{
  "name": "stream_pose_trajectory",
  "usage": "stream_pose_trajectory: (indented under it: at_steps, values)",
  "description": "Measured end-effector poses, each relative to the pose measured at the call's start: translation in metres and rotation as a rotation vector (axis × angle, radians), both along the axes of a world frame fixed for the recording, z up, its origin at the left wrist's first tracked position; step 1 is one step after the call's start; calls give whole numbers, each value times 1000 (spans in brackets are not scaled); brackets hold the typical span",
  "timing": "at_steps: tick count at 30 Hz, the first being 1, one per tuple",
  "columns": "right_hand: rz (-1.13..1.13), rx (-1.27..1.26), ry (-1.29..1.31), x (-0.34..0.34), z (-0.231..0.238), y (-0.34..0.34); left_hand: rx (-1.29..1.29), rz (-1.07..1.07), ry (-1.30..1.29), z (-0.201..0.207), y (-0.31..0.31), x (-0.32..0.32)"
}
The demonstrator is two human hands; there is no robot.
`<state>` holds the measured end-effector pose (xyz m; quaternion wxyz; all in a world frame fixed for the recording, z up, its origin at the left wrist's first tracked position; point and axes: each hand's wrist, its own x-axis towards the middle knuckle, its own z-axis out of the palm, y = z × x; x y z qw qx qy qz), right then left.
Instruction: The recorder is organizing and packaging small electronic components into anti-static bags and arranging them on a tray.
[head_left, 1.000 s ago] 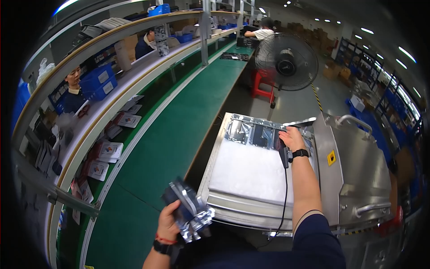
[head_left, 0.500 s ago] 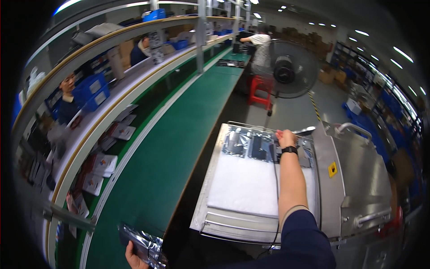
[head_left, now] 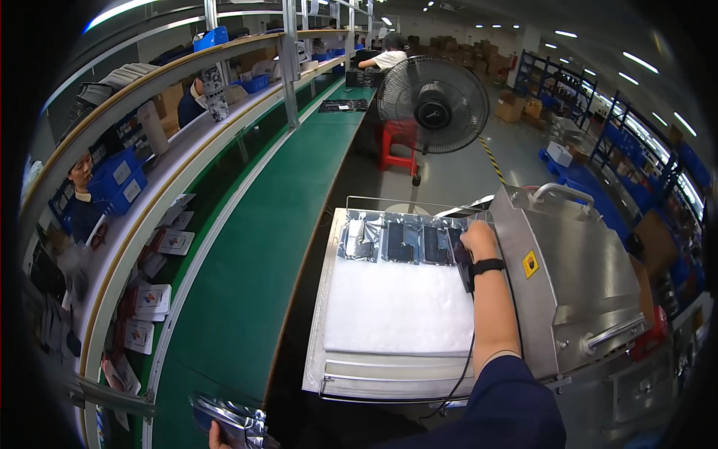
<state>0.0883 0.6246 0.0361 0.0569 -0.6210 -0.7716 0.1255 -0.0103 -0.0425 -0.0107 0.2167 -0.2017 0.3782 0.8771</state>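
Note:
At the lower left, over the green bench's edge, my left hand [head_left: 217,435] is closed on shiny clear-silver bags [head_left: 233,420] with dark contents. My right hand [head_left: 479,238] reaches to the far right of a white pad [head_left: 396,307] on a metal tray. Its fingers are curled down at the end of a row of flat silvery bags [head_left: 401,241] holding dark flat parts. What they grip is hidden. A dark object [head_left: 464,263] lies under that hand, and a black cable [head_left: 469,352] runs down near it. A black band circles my right wrist.
A steel machine lid [head_left: 591,262] with handles stands right of the pad. The long green bench [head_left: 247,247] runs along the left, beneath shelving with cards. A black fan [head_left: 434,112] and red stool [head_left: 400,142] stand ahead. Other people sit beyond the shelves; another is at the far bench.
The whole view has shifted, and the tray appears further left. My right hand has moved toward the right end of the bag row. My left hand keeps its bags and sits lower in view.

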Motion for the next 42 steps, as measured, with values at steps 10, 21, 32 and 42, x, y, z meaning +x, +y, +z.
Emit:
stream_pose_trajectory:
  at_steps: [10,21,32,42]
  values:
    - [-145,-112,99,19,-5,-29,0,-30,69,-3,2,0]
    - [-122,4,597,26,-29,-10,132,-14,207,-8,15,-2]
    - [42,-80,248,-2,-6,-27,50,65,273,-20,16,-4]
    - [-68,-104,890,-6,-8,-17,80,54,292,-23,14,-8]
